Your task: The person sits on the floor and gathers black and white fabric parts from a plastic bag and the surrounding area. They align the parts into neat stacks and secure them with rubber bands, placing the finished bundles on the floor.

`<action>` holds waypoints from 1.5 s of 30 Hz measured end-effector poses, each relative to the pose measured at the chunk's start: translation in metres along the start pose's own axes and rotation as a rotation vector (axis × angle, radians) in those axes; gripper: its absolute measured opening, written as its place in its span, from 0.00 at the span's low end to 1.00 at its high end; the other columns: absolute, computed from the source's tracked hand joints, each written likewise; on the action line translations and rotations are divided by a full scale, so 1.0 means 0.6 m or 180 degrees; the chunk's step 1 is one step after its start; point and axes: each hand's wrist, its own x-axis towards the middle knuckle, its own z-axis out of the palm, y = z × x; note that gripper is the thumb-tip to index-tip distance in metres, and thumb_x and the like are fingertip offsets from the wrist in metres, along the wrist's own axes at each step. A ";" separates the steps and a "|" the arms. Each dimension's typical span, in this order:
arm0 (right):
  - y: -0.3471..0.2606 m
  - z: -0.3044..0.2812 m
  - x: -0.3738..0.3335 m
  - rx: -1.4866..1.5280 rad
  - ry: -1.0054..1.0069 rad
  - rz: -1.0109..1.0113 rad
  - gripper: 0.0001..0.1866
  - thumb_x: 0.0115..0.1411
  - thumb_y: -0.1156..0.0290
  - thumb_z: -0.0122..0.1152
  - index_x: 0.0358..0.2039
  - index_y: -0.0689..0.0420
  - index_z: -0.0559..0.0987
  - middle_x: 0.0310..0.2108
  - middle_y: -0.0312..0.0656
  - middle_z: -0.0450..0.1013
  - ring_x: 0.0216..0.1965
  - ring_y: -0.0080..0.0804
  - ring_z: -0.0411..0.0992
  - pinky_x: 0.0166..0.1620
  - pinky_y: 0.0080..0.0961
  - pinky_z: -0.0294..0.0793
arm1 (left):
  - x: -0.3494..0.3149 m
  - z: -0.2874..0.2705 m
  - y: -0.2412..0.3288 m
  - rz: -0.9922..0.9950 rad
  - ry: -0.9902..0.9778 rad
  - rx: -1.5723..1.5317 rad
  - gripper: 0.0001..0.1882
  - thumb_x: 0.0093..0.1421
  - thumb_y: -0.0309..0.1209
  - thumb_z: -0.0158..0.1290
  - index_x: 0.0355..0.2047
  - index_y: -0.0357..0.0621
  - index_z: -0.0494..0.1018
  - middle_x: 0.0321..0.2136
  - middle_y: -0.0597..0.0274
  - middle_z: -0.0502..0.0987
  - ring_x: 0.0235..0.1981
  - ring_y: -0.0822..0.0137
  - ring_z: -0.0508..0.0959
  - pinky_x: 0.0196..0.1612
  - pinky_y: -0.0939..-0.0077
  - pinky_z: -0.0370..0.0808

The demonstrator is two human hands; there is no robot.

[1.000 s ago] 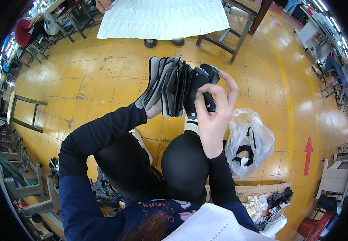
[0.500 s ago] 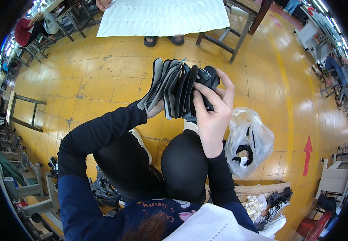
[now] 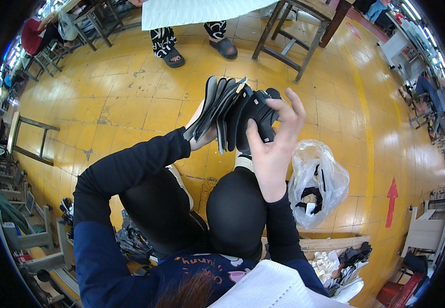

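Observation:
A fanned stack of curved black and grey padded fabric pieces (image 3: 239, 115) is held up in front of my knees. My left hand (image 3: 205, 137) is closed around the stack's left side, its fingers mostly hidden behind the pieces. At the right end, my right hand (image 3: 276, 141) has its thumb on the face of the front black piece and a bent forefinger by its upper edge. The other right fingers are raised. Small pale marks show on some black pieces, and a thin bluish strip (image 3: 242, 82) sticks out at the top.
On the floor right of my knee sits a clear plastic bag (image 3: 319, 185) with black items inside. A wooden box (image 3: 335, 242) of scraps is nearer me. Ahead, a person's sandaled feet (image 3: 173, 59) show beneath a white sheet (image 3: 196, 14), beside a wooden stool (image 3: 289, 56).
The right-hand pieces have spread, showing more of the front black faces. My right fingers have lifted and opened somewhat. The white sheet has moved away, uncovering the other person's lower legs.

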 end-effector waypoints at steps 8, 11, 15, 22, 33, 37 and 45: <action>0.003 0.004 0.000 -0.0394 -0.0626 -0.0473 0.17 0.49 0.84 0.54 0.37 0.49 0.79 0.60 0.51 0.54 0.55 0.55 0.62 0.52 0.41 0.68 | 0.004 -0.021 -0.010 0.1354 -0.0633 0.1732 0.25 0.67 0.45 0.42 0.59 0.47 0.59 0.55 0.58 0.66 0.55 0.66 0.68 0.59 0.69 0.65; 0.002 0.000 0.002 -0.0207 -0.0577 -0.0175 0.10 0.51 0.83 0.50 0.29 0.58 0.78 0.56 0.55 0.58 0.54 0.51 0.64 0.54 0.35 0.65 | 0.006 -0.017 0.023 0.1127 -0.1103 0.2891 0.33 0.66 0.39 0.45 0.66 0.43 0.47 0.62 0.52 0.56 0.64 0.62 0.57 0.67 0.67 0.52; 0.003 -0.004 -0.001 0.0183 -0.0444 0.0004 0.05 0.53 0.75 0.56 0.27 0.64 0.77 0.52 0.53 0.65 0.51 0.48 0.67 0.52 0.33 0.66 | -0.001 -0.017 0.000 -0.0281 -0.0691 0.0029 0.31 0.68 0.48 0.37 0.65 0.42 0.51 0.61 0.53 0.59 0.63 0.62 0.60 0.64 0.67 0.59; -0.005 -0.008 0.000 0.0330 -0.0200 0.0133 0.10 0.49 0.69 0.66 0.25 0.64 0.78 0.50 0.51 0.67 0.45 0.48 0.71 0.46 0.33 0.71 | 0.005 0.002 -0.008 -0.0118 0.0074 0.0042 0.19 0.67 0.41 0.42 0.47 0.40 0.72 0.35 0.65 0.76 0.34 0.75 0.76 0.38 0.81 0.75; -0.004 -0.010 -0.001 0.0461 0.0103 0.0055 0.17 0.48 0.80 0.59 0.41 0.59 0.74 0.58 0.54 0.57 0.52 0.50 0.66 0.51 0.35 0.68 | -0.007 0.034 0.010 -0.0017 -0.0213 0.0306 0.22 0.68 0.39 0.37 0.57 0.40 0.66 0.46 0.61 0.75 0.44 0.73 0.76 0.48 0.79 0.73; 0.000 -0.009 0.001 0.0233 -0.0562 -0.0004 0.15 0.50 0.82 0.54 0.39 0.54 0.75 0.57 0.54 0.55 0.56 0.53 0.61 0.56 0.38 0.63 | 0.008 0.001 0.007 -0.0356 -0.0650 0.0351 0.30 0.70 0.46 0.33 0.65 0.39 0.51 0.59 0.53 0.63 0.56 0.65 0.69 0.60 0.73 0.64; 0.069 0.046 -0.010 0.0443 -0.1284 0.0473 0.22 0.49 0.62 0.68 0.37 0.64 0.71 0.51 0.57 0.61 0.53 0.52 0.64 0.52 0.37 0.67 | 0.002 -0.043 -0.009 0.0243 -0.0681 0.4610 0.43 0.42 0.29 0.64 0.56 0.33 0.54 0.40 0.40 0.74 0.46 0.46 0.74 0.46 0.70 0.71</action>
